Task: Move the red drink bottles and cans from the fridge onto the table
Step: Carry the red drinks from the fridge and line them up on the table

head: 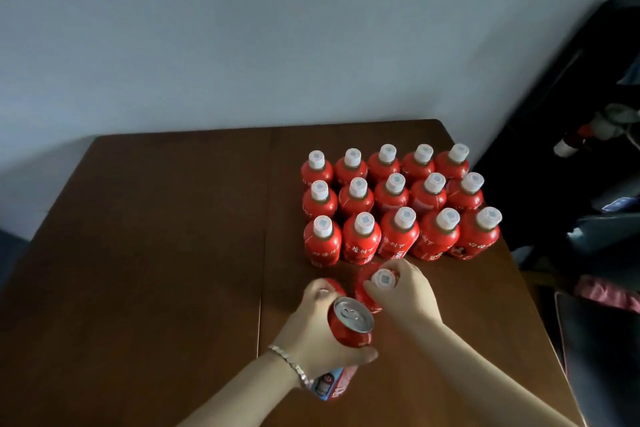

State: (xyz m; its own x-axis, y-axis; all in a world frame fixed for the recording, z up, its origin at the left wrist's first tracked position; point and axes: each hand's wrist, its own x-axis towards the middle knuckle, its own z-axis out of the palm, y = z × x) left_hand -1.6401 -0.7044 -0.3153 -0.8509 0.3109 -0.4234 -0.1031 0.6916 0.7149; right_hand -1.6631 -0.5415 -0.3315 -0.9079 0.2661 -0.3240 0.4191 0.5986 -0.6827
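Pale grey wall backs a dark wooden tabletop [156, 236], bare across its left half; near the lower centre the left hand [322, 333] carries several things at once: a red can [351, 322] pressed between palm and thumb, a second can [329, 383] with a blue-and-pink label tucked under the wrist beside a silver bracelet [291, 362], and its fingertips reaching a red bottle [334, 286] that is mostly hidden, so I cannot tell whether that one already stands on the wood; just to the right, the right hand [405, 291] has its grip closed round the neck and white cap of another red bottle [370, 291], which sits just in front of the block; beyond it, fifteen red bottles [398, 204] stand upright in three rows of five, touching or nearly so; a dark cabinet [588, 114] fills the far right.

To do this well, I judge each bottle should go down square and level, close behind the front row without nudging it; the left hand's load looks precarious, so free the fingertips first, then set the cans down one at a time.
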